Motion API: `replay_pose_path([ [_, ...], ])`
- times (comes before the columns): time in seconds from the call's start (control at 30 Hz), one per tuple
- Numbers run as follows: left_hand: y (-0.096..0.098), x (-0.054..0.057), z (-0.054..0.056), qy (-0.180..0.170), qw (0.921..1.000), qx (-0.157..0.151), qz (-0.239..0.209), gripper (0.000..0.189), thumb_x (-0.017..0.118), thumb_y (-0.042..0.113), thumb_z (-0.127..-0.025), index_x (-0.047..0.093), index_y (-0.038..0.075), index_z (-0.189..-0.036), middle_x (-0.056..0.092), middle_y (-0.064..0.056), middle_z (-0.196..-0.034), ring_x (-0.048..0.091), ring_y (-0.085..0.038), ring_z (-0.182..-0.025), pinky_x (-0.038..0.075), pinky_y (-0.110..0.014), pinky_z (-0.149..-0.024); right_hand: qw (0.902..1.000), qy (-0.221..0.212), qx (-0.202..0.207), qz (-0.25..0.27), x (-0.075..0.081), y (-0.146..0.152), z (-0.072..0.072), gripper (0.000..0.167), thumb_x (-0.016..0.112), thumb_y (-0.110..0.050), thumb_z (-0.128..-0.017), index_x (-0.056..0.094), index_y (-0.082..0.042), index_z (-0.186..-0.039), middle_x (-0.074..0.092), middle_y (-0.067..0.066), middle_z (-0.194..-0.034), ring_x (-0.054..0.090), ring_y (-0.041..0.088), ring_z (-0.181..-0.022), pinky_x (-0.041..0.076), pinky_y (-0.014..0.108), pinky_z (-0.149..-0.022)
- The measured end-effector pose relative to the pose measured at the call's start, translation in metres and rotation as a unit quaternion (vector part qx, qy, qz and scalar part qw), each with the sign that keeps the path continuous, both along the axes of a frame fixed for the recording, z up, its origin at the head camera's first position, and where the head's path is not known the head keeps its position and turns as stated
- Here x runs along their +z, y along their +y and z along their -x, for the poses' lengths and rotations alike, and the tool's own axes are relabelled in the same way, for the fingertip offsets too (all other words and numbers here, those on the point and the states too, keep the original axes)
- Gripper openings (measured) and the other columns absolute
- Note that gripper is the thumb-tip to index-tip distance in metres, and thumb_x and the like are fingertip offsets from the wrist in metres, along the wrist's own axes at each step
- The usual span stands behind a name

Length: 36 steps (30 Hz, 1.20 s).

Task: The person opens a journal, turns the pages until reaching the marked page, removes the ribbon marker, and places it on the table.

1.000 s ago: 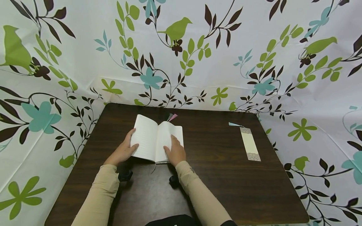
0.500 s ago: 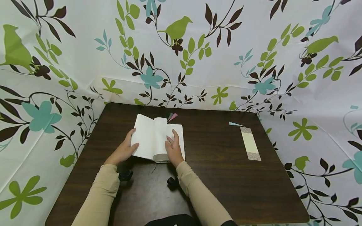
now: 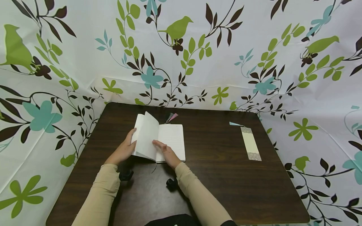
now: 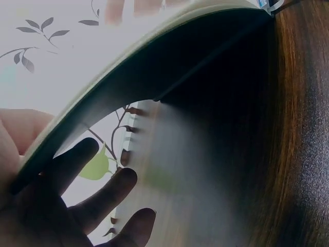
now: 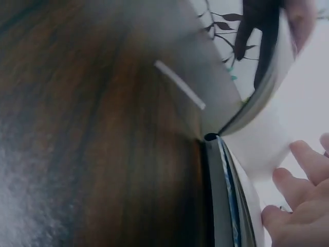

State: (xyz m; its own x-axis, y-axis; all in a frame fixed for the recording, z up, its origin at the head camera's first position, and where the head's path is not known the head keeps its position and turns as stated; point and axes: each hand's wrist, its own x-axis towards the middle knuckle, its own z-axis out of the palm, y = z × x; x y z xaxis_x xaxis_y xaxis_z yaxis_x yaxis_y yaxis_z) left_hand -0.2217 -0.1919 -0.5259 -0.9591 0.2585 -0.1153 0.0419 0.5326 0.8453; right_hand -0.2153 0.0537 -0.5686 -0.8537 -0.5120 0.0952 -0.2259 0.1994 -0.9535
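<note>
An open notebook (image 3: 173,136) with white pages lies on the dark wooden table, its left half lifted. My left hand (image 3: 122,151) grips that half at its outer edge. In the left wrist view, the thumb is over the pages and the fingers (image 4: 105,193) spread under the dark cover (image 4: 205,56). My right hand (image 3: 167,152) is over the notebook's middle, fingers extended against a raised page (image 3: 148,136) leaning left. In the right wrist view, those fingers (image 5: 298,190) are near the page, pinching nothing visible.
Pink and dark tassels (image 3: 172,117) stick out beyond the notebook's top edge. A pale bookmark (image 3: 250,143) with a light blue tassel (image 3: 236,124) lies at the table's right. Patterned cloth (image 3: 198,72) hangs behind the table (image 3: 215,188).
My right hand has swept left from the right-hand pages, turning pages over toward the left half. The right page now lies flat and exposed. My left hand keeps its hold.
</note>
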Motion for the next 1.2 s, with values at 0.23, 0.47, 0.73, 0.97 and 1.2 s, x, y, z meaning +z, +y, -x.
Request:
replay_pose_path([
  [0.23,0.001,0.004,-0.002,0.01,0.9998,0.002,-0.014,0.062,0.019,0.037,-0.112,0.002,0.005,-0.162,0.006,-0.032,-0.164,0.014,-0.054,-0.148,0.015,-0.069,-0.114,0.9899,0.058,0.014,-0.129,-0.002,-0.008,-0.003,0.049,0.029,-0.032,-0.112,0.045,-0.011,-0.154,0.037,0.0,-0.162,0.029,0.018,-0.151,0.028,0.035,-0.119],
  [0.47,0.001,0.007,-0.001,-0.006,0.9999,0.002,0.011,0.071,0.044,0.02,-0.109,-0.001,0.009,-0.163,0.011,-0.034,-0.163,0.023,-0.054,-0.145,0.023,-0.068,-0.112,0.9903,0.064,-0.004,-0.123,-0.006,-0.004,-0.001,0.045,0.037,-0.028,-0.112,0.048,-0.009,-0.151,0.042,0.001,-0.159,0.034,0.018,-0.148,0.029,0.033,-0.118],
  [0.73,-0.001,0.007,0.001,-0.016,0.9999,-0.003,-0.002,0.07,0.041,0.013,-0.108,-0.003,0.007,-0.163,0.002,-0.03,-0.165,0.011,-0.05,-0.15,0.015,-0.067,-0.115,0.9702,0.088,-0.063,-0.217,-0.009,0.011,0.008,0.041,0.05,-0.013,-0.107,0.05,-0.002,-0.147,0.041,0.015,-0.158,0.034,0.029,-0.148,0.025,0.044,-0.12],
  [0.97,-0.003,0.004,0.002,-0.025,0.9997,0.001,-0.006,0.071,0.042,0.015,-0.108,-0.003,0.01,-0.163,0.001,-0.029,-0.166,0.009,-0.049,-0.15,0.014,-0.067,-0.116,0.9334,0.111,-0.095,-0.328,-0.013,0.023,0.013,0.053,0.064,-0.02,-0.101,0.048,0.001,-0.147,0.033,0.019,-0.161,0.025,0.034,-0.151,0.021,0.057,-0.119],
  [1.2,-0.005,-0.001,0.001,-0.021,0.9998,0.002,-0.004,0.072,0.043,0.015,-0.108,-0.003,0.009,-0.163,0.0,-0.03,-0.166,0.008,-0.051,-0.15,0.014,-0.068,-0.115,0.906,0.097,-0.15,-0.384,-0.023,0.031,0.014,0.076,0.069,-0.043,-0.096,0.041,-0.002,-0.152,0.026,0.02,-0.164,0.021,0.034,-0.153,0.018,0.058,-0.12],
])
